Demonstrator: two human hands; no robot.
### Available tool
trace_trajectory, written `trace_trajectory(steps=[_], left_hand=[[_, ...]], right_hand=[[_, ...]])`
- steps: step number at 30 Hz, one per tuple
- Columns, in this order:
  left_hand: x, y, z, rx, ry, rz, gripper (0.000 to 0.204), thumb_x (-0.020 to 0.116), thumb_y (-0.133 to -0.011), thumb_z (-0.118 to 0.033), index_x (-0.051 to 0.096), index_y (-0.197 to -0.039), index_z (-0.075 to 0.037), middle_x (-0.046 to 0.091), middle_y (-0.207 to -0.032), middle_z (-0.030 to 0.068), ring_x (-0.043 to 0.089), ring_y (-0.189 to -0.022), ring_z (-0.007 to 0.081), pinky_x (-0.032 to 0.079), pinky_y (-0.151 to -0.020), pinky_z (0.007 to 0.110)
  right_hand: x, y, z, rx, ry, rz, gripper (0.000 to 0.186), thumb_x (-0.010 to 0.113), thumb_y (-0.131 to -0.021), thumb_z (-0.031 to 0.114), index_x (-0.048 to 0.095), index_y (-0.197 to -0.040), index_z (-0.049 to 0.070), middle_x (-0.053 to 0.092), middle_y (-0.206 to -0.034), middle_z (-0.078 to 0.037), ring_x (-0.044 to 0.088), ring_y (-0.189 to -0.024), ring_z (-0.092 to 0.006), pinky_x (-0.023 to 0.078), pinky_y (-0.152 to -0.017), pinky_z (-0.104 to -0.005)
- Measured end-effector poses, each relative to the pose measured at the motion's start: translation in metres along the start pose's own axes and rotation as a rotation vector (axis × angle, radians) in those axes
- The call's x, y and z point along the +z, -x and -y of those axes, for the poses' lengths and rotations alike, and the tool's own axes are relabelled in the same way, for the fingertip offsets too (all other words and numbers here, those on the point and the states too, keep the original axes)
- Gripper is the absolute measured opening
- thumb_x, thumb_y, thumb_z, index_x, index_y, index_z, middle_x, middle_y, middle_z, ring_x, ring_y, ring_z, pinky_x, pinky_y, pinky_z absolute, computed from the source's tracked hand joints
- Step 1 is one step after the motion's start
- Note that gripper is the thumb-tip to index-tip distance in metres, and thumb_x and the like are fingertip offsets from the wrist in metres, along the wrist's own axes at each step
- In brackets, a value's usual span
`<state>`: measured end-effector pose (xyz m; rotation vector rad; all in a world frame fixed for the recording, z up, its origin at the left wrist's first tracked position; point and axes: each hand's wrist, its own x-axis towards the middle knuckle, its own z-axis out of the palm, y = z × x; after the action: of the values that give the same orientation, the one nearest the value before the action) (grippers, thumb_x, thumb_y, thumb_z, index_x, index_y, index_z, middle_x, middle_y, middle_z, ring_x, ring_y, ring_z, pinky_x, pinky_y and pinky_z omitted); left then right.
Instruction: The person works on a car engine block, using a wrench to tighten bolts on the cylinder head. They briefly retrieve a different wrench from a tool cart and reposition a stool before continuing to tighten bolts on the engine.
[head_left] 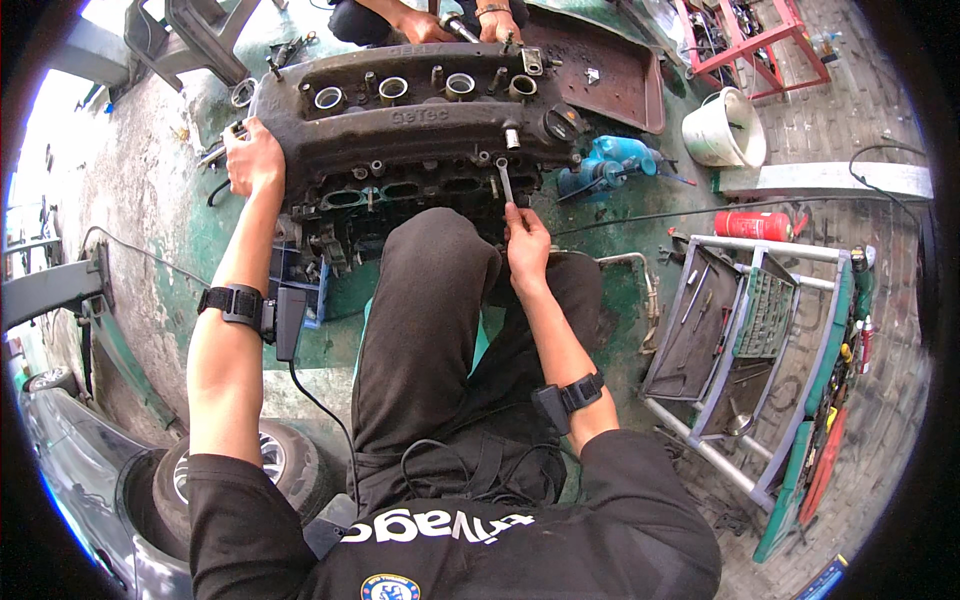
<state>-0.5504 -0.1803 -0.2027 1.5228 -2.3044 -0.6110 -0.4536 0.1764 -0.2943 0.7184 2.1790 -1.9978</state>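
In front of my knees stands a greasy engine with a black valve cover (350, 125) on top. My left hand (254, 160) is closed around the left end of the engine, by the cover's edge; what exactly its fingers grip is hard to make out. A wrench (505, 181) is in my right hand (527, 242), held near its lower end. The wrench's upper end meets the near side of the engine, below a metal stud. Across the engine, another person's hands (460, 26) hold a metal tool (459, 27) near the cover's far edge.
A brown tray (610, 85) lies beyond the engine, with a blue power tool (612, 166) nearer. To the right are a white bucket (715, 135), a red fire extinguisher (752, 226) and a metal tool rack (765, 340). A wheel (315, 480) lies at lower left.
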Motion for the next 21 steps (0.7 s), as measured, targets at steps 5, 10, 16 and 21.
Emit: trace_trajectory(steps=[5, 10, 16, 21], left_hand=[[0.001, -0.002, 0.002, -0.010, -0.003, 0.024, 0.059, 0.043, -0.087, -0.053, 0.049, -0.135, -0.018, 0.064, -0.116, 0.0197, 0.060, -0.109, 0.0385, 0.043, -0.094, 0.050], [0.001, -0.001, 0.003, -0.001, 0.010, 0.015, 0.062, 0.042, -0.087, -0.054, 0.048, -0.136, -0.016, 0.064, -0.116, 0.0207, 0.061, -0.109, 0.0389, 0.043, -0.094, 0.050], [0.000, 0.000, 0.003, -0.004, 0.030, 0.034, 0.065, 0.042, -0.088, -0.054, 0.046, -0.138, -0.013, 0.063, -0.119, 0.0211, 0.059, -0.111, 0.0383, 0.042, -0.096, 0.049], [0.001, -0.003, 0.004, -0.012, 0.028, 0.059, 0.065, 0.042, -0.088, -0.054, 0.046, -0.138, -0.013, 0.062, -0.120, 0.0213, 0.059, -0.113, 0.0384, 0.041, -0.097, 0.049]], right_hand=[[0.002, -0.005, -0.008, -0.013, 0.085, -0.026, 0.029, 0.062, -0.094, 0.028, 0.063, -0.084, 0.002, 0.048, -0.065, 0.004, 0.041, -0.059, -0.0061, 0.033, -0.053, -0.0242], [-0.042, -0.037, 0.028, -0.325, 0.584, 0.010, 0.034, 0.069, -0.084, 0.043, 0.071, -0.088, 0.009, 0.065, -0.067, -0.012, 0.059, -0.057, -0.0231, 0.044, -0.055, -0.0357], [-0.064, -0.067, 0.121, -0.548, 1.173, 0.160, 0.035, 0.068, -0.080, 0.047, 0.073, -0.084, 0.013, 0.067, -0.070, -0.009, 0.065, -0.067, -0.0297, 0.048, -0.058, -0.0388], [-0.055, -0.049, 0.138, -0.862, 1.270, 0.099, 0.029, 0.069, -0.081, 0.039, 0.070, -0.075, 0.011, 0.065, -0.066, -0.008, 0.063, -0.063, -0.0277, 0.046, -0.056, -0.0387]])
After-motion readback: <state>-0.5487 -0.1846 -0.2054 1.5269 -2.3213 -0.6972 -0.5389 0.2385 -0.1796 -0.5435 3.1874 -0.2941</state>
